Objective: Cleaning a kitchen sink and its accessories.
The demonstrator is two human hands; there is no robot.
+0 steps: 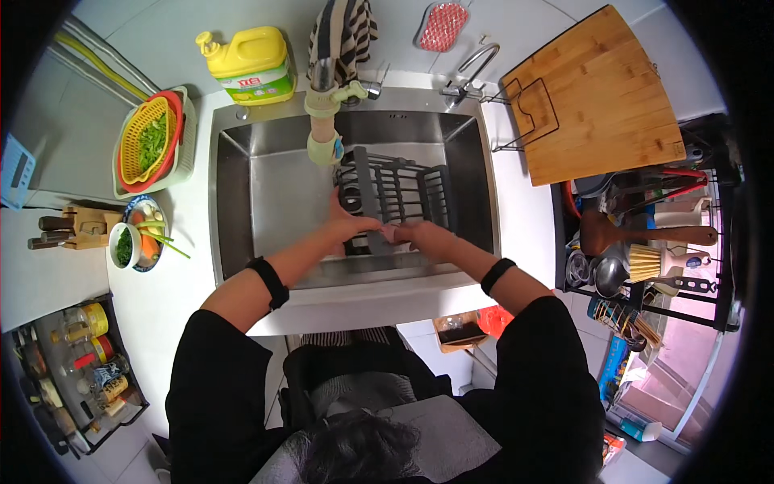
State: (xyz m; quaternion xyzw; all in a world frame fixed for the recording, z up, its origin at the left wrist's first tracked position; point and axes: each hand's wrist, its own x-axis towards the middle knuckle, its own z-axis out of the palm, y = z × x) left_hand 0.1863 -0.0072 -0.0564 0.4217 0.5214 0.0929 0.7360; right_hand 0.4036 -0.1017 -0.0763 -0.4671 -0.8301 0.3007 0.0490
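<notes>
A dark grey slatted plastic drain basket [399,187] lies in the right part of the stainless steel sink [278,187]. Over its near left edge is my left hand [349,225], thumb stretched to the right and fingers lower down, partly hidden. My right hand [423,237] is curled at the basket's near side, its fingertips on a small pale pinkish piece [390,232] that meets my left thumb. Whether my left hand grips the basket or the piece cannot be told. A faucet with a pale green fitting [325,148] hangs above the basket's left end.
A yellow detergent jug [251,66] and a striped cloth [341,36] are behind the sink. At left are a yellow colander [145,142] of greens, a plate of vegetables [158,254] and a knife block [91,227]. A bamboo cutting board [604,103] and utensil rack [722,308] stand right.
</notes>
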